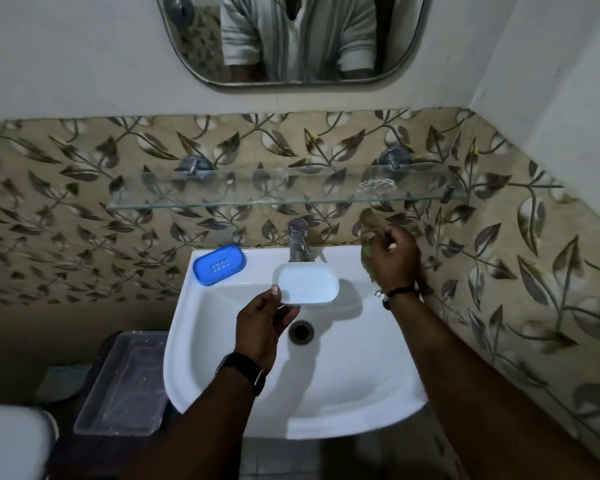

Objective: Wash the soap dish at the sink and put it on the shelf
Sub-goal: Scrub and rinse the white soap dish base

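White soap dish (308, 284) held over the sink (222, 358) basin, just below the tap (299, 240); left hand (264, 323) grip pinches its near edge. Blue insert (219, 264) sits on the sink's back left rim. Right hand (394, 258) grasps a brownish scrubber (368, 220) by the wall. Washing step, no water visible. Next likely needs scrubber brought to dish. Glass shelf (194, 203) above.

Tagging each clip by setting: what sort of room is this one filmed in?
Most likely a small home bathroom. A white wall-hung sink with a tap sits under a glass shelf and a mirror, with leaf-patterned tiles behind. The left hand holds a white soap dish over the basin.
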A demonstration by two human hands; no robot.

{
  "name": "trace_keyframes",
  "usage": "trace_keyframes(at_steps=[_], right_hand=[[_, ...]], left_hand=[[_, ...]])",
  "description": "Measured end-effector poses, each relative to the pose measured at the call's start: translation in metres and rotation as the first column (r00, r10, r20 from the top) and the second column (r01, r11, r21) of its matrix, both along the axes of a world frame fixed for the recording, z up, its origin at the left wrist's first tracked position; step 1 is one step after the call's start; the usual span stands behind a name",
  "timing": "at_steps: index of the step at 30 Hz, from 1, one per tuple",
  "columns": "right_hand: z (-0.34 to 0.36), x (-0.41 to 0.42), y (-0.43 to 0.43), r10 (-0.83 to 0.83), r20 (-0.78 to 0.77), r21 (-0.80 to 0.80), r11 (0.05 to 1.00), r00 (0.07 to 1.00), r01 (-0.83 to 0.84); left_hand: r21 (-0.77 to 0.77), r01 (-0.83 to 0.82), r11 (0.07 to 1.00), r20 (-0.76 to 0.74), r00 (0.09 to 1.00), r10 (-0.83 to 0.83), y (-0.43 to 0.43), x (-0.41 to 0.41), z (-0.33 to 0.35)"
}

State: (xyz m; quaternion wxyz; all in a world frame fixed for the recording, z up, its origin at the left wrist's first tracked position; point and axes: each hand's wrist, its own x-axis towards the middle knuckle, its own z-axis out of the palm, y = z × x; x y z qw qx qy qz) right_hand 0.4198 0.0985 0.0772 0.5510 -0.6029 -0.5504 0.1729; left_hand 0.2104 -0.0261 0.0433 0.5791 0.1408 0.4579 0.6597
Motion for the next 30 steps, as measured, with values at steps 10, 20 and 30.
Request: trace_keyframes(at_steps=[10,20,30], right_hand=[[0.038,-0.098,-0.08,0.586,0.689,-0.195,0.717,0.427,-0.67],[0.073,-0.107,-0.09,0.179,0.966,-0.114,0.944,0.189,-0.308],[0.067,-0.142,-0.118,0.542,0.691,-0.378,0.835,0.478,-0.4]], left_hand=[[0.054,0.002,0.999,-0.09,0.996,0.003,-0.007,-0.014,0.021],[0.051,-0.043,0.998,-0.066,0.997,0.047,-0.015,-0.036,0.041],[0.06,-0.023,0.998,-0.047,0.999,0.026,-0.021,-0.037,0.054]])
